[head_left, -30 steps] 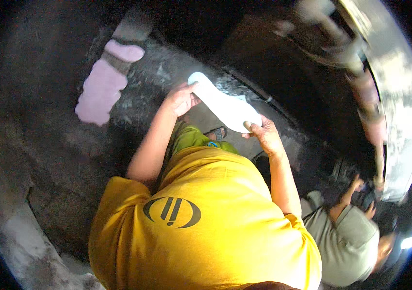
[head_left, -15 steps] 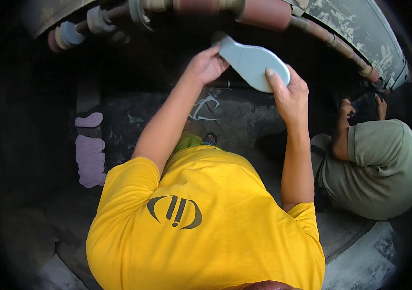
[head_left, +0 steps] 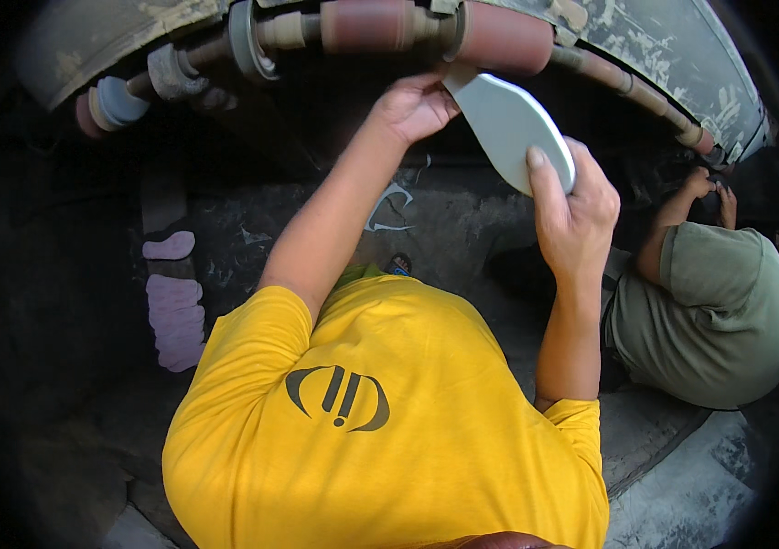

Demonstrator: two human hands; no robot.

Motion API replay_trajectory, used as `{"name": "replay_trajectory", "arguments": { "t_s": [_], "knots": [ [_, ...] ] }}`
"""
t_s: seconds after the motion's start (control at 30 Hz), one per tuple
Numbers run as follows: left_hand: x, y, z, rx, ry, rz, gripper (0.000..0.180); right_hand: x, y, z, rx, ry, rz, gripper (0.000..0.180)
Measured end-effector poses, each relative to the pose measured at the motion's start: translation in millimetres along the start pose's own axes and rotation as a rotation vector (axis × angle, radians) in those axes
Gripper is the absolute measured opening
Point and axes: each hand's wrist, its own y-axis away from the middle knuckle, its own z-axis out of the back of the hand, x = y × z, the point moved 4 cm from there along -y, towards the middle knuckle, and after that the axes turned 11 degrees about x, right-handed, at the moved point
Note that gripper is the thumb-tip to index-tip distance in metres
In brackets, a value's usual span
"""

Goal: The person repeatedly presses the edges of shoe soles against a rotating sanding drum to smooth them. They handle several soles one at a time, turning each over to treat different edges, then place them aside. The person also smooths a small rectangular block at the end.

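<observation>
A pale blue-white shoe sole is held between my two hands below the red-brown sanding roller. My left hand grips its narrower far end, with the fingertips partly hidden. Around the broad near end my right hand is closed, its thumb on the upper face and its other fingers mostly out of sight underneath. The sole's far end reaches the roller's lower left edge; I cannot tell whether they touch.
More rollers and wheels line the machine's shaft across the top. A stack of pinkish soles lies at left, with a single one beyond it. Pale scraps litter the floor. A co-worker in a grey-green shirt sits at right.
Both hands have shifted rightward, and the sole has turned steeper, its far end now at the roller. The view has moved slightly, showing more of the shaft.
</observation>
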Motion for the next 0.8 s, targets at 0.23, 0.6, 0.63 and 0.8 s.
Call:
{"name": "replay_trajectory", "arguments": {
  "t_s": [0.23,0.6,0.63,0.8],
  "knots": [
    [13.7,16.0,-28.8,0.029,-0.002,0.073,0.024,7.5,57.1,-7.2,0.085,-0.022,-0.034,0.010],
    [26.6,21.9,-47.5,-0.053,-0.296,0.148,0.033,-44.5,71.7,-83.6,0.612,-0.047,-0.329,0.028],
    [23.6,25.1,-47.8,-0.055,-0.349,0.150,0.037,-43.5,53.3,-82.2,0.513,-0.149,-0.314,0.036],
    [11.4,52.6,-38.9,-0.099,-0.397,0.104,0.046,-39.0,-45.3,-98.8,0.312,-0.273,-0.315,0.053]
  ]
}}
